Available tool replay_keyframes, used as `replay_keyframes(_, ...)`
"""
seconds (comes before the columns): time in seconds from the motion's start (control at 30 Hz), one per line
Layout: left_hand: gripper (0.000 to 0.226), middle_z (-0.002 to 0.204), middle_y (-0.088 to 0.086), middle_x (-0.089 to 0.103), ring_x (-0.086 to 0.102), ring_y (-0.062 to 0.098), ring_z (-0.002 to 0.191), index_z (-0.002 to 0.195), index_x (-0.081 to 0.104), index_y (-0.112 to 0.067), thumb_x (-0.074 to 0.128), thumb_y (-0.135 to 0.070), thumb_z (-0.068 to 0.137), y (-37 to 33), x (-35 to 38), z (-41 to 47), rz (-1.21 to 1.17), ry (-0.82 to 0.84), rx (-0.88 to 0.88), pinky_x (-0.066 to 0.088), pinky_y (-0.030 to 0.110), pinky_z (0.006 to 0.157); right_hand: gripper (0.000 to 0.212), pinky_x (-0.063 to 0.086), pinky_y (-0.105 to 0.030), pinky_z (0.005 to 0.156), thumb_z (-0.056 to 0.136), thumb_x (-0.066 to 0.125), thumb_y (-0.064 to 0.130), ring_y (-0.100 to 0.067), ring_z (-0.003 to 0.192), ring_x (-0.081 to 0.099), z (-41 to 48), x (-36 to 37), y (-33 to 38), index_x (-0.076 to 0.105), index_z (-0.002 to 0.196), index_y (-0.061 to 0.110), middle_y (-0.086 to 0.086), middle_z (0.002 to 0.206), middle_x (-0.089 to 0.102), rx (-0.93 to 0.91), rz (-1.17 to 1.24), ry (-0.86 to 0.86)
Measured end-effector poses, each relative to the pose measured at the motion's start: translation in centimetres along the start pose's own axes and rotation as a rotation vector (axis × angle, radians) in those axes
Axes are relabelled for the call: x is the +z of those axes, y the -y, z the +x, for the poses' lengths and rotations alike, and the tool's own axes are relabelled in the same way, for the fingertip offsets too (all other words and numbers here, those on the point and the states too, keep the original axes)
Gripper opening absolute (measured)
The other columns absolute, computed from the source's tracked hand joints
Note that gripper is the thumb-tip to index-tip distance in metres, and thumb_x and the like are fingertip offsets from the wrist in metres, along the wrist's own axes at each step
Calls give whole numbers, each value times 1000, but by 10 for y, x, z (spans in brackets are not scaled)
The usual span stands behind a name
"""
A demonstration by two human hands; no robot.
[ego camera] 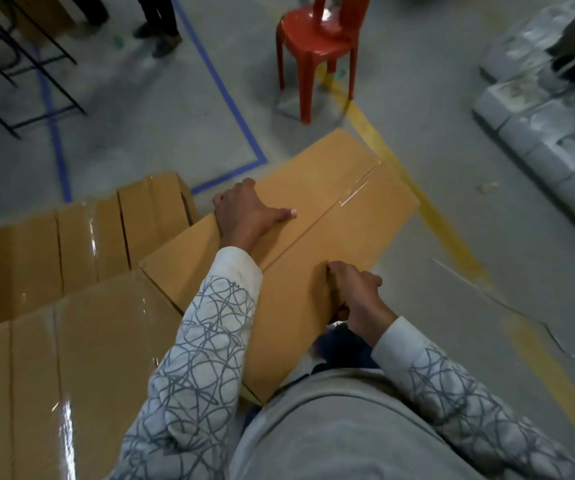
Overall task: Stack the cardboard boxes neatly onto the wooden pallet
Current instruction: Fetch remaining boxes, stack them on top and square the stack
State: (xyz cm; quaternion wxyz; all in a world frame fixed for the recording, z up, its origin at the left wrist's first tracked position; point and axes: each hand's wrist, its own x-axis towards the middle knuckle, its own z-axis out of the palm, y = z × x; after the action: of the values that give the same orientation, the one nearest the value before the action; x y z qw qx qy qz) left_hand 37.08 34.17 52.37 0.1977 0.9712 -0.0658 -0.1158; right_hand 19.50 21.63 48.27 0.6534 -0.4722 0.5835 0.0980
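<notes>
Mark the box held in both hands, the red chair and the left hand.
held box (317,188), head view, its top face.
red chair (301,32), head view, its seat.
left hand (248,213), head view, back of the hand.

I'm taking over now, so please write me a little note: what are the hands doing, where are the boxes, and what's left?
Left hand: grip on the carried box's far-left edge, thumb flat on top.
Right hand: grip on its near-right edge.
Carried box: held out in front, beside the stacked boxes on the left.
Done: several taped boxes stacked; pallet hidden.
Left: probably set this box squarely with the stack.
</notes>
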Motion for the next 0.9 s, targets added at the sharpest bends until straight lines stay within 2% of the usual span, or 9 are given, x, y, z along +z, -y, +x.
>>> replay_keyframes(0.07,92,123,6,68,62,30,116,122,61,-19,81,-80,57,-10,-22,56,-27,-17,-36,43,42,100,80,58,-58,90,82,76,50,-39,119,52,18,28,56,20,134,25,-12,138,45,-35,-51,40)
replay_keyframes(0.13,92,122,5,68,62,29,114,121,61,-19,80,-81,56,-8,-45,106,-52,-63,-81,40,40,93,83,57,-60,91,74,76,54,-38,120,51,33,62,105,19,129,30,-9,139,45,-80,-118,74)
replay_keyframes(0.23,98,128,7,66,60,31,119,129,59,-19,79,-83,57,2,-73,166,-55,-157,-136,41,44,100,95,58,-61,89,60,77,59,-38,119,51,47,116,171,19,131,33,-6,138,45,-97,-208,130)
replay_keyframes(0.33,99,133,9,64,58,32,122,134,57,-18,80,-80,60,12,-96,237,-39,-220,-195,39,44,103,101,57,-60,91,55,78,58,-38,118,51,74,176,231,22,135,30,-8,135,46,-68,-225,169)
replay_keyframes(0.47,97,131,7,65,58,31,121,132,57,-19,79,-80,60,40,-116,349,-8,-250,-233,37,43,103,88,57,-58,92,65,80,54,-36,114,53,124,267,299,23,127,31,-9,131,49,-63,-286,199)
replay_keyframes(0.6,93,127,8,66,58,31,120,126,58,-17,79,-79,61,66,-148,458,45,-249,-258,37,43,104,90,58,-58,90,80,79,46,-38,114,55,160,361,371,26,148,22,-12,135,49,-29,-312,194)
replay_keyframes(0.7,94,128,9,65,58,32,119,128,57,-16,79,-78,61,76,-177,530,58,-228,-270,36,43,104,89,58,-54,88,81,79,43,-37,113,55,171,419,425,30,150,17,-12,133,51,-1,-323,217)
replay_keyframes(0.83,96,132,9,64,57,32,123,133,56,-17,79,-77,62,88,-208,611,49,-201,-305,35,42,106,95,56,-44,71,70,83,46,-37,109,58,186,486,489,37,146,15,-13,128,56,56,-352,243)
replay_keyframes(0.9,98,133,10,64,57,31,124,135,55,-16,80,-76,62,101,-218,652,24,-200,-354,34,42,107,110,59,-50,80,52,84,53,-39,110,60,206,523,516,41,146,16,-13,127,58,57,-386,248)
